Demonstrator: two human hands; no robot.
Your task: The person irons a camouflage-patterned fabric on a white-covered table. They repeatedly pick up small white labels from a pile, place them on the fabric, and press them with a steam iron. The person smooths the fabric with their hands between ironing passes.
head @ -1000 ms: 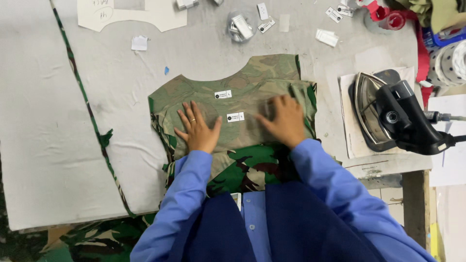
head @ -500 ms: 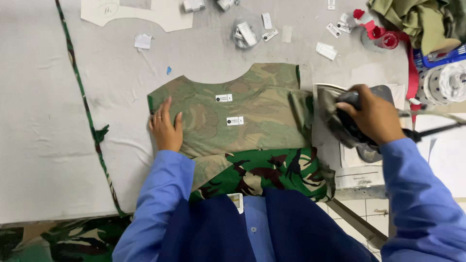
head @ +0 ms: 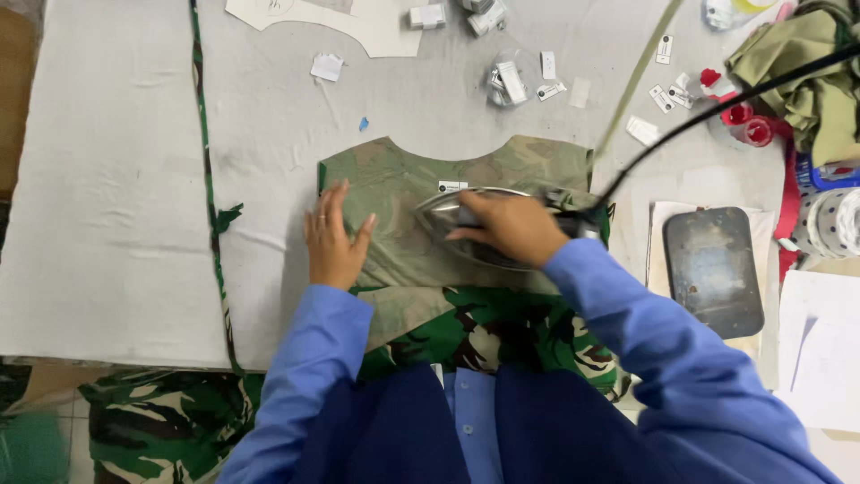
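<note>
A camouflage fabric piece [head: 403, 184] lies flat on the grey padded table [head: 116, 197], its faded side up, with a darker green part hanging over the near edge. My left hand [head: 334, 238] presses flat on the fabric's left part, fingers spread. My right hand [head: 511, 226] grips the handle of a steam iron [head: 452, 215] that rests on the middle of the fabric. The iron's black cord [head: 717, 108] runs up to the right. A small white label [head: 452, 186] shows just above the iron.
A dark iron rest pad [head: 714, 269] lies to the right, bare. Small white tags [head: 511, 82] and a paper pattern [head: 358, 22] lie at the back. Olive cloth [head: 806, 72], red spools [head: 748, 125] and white paper sheets [head: 820, 358] crowd the right. A camouflage strip [head: 208, 179] runs down the left.
My right hand took the iron off its rest pad at the right and brought it left onto the fabric. My left hand stayed pressing the fabric's left part.
</note>
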